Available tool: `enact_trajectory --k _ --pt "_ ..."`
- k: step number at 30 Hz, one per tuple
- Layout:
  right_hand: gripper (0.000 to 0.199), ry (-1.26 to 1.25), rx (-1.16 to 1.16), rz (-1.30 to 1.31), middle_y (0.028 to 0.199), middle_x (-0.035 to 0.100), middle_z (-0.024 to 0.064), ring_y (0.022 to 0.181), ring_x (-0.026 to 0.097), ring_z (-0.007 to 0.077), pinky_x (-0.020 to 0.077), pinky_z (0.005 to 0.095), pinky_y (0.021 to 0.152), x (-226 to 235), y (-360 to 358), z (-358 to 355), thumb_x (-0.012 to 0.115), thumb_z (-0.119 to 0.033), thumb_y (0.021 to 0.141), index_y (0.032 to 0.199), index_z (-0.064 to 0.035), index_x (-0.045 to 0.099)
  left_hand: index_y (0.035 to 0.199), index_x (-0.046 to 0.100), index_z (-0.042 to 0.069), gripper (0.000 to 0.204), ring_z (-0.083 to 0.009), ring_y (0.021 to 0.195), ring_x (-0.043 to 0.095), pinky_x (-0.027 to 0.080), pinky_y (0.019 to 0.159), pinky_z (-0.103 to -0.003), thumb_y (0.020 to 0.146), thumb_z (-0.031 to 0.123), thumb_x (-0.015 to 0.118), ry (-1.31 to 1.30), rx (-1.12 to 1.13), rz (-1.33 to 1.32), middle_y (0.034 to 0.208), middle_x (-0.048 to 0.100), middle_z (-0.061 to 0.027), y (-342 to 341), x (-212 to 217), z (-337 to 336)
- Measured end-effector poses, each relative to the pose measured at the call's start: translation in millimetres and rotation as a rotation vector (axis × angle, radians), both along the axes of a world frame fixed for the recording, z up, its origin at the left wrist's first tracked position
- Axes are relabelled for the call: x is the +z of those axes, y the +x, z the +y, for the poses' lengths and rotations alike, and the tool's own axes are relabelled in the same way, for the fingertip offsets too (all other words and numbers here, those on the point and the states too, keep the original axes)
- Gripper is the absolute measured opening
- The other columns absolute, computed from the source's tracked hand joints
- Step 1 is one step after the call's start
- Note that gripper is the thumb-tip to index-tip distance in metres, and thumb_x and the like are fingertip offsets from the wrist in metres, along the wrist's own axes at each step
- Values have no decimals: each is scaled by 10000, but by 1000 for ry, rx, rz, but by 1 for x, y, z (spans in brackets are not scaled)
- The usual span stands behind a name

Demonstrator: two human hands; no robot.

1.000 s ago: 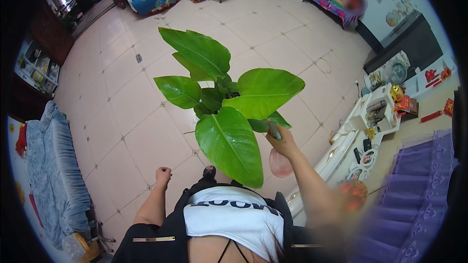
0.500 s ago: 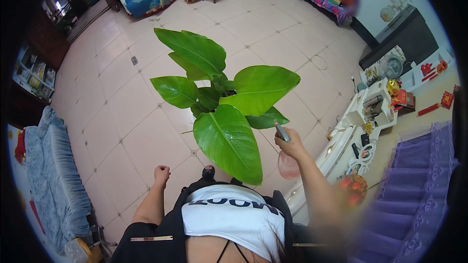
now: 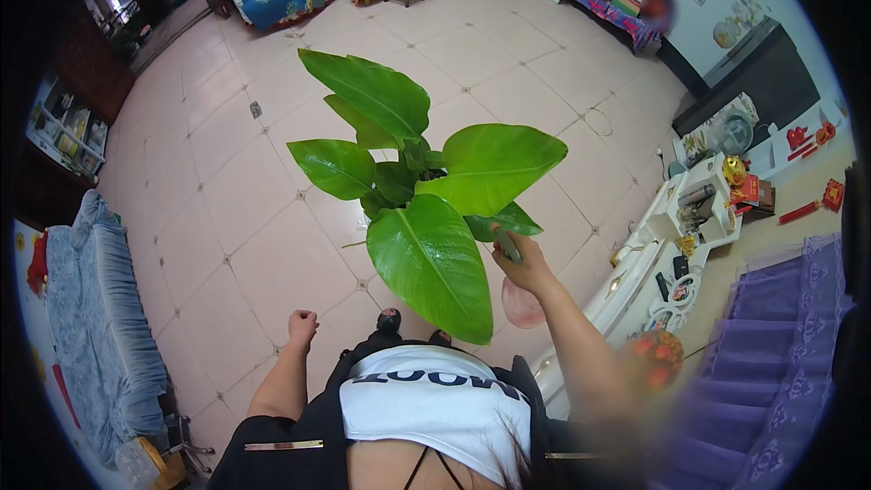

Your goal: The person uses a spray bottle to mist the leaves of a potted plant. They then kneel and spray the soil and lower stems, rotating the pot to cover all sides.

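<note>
Pale tiled floor (image 3: pixel 227 209), a leafy plant (image 3: pixel 426 254) ahead, and the right grip (image 3: pixel 526 265) is wrapped round the pink spray bottle (image 3: pixel 522 306), beside the lower right leaf (image 3: pixel 519 219)! Best keep the nozzle (image 3: pixel 508 244) trained on foliage, squeezing evenly. Left grip (image 3: pixel 303 325) curls closed, apparently empty. Versus half a second ago, the bottle's nearer the plant.
</note>
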State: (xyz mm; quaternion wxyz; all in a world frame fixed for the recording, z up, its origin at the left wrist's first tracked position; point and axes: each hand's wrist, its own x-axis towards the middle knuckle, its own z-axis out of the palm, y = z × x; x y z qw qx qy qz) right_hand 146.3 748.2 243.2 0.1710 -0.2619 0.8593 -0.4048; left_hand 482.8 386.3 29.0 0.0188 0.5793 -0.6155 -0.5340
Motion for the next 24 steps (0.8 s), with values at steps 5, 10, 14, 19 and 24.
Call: enact_trajectory --k 5,10,14,19,24 --pt "135 -18 -60 69 703 597 96 639 567 187 461 320 622 -5 2 12 647 -109 786 856 -9 590 878 595 -3 127 -166 613 620 468 485 -273 822 110 609 -8 11 -61 714 603 -78 9 3 6" --pt "131 -12 -142 12 672 577 66 584 548 145 454 307 575 -15 0 39 661 -104 766 839 -21 591 929 594 -5 169 -164 649 610 472 524 -264 834 133 581 1 -27 -92 756 595 -67 14 5 5" --pt "118 21 -136 -33 729 629 154 693 624 301 491 380 668 1 4 46 650 -122 767 837 -34 613 920 601 0 165 -164 655 615 478 532 -271 832 138 585 -1 -30 -57 757 596 -66 7 5 10" --pt "135 39 -70 -26 753 640 163 711 636 310 495 380 674 14 9 38 650 -126 771 856 -26 617 878 596 -6 137 -162 617 616 470 506 -278 817 115 616 -17 -39 -28 719 601 -73 -7 3 9" --pt "156 -36 -7 -7 744 629 153 699 617 289 484 370 663 17 13 15 636 -131 782 879 -12 608 878 597 -13 145 -166 612 611 473 514 -284 816 116 616 -16 -58 6 720 602 -73 -16 4 4"
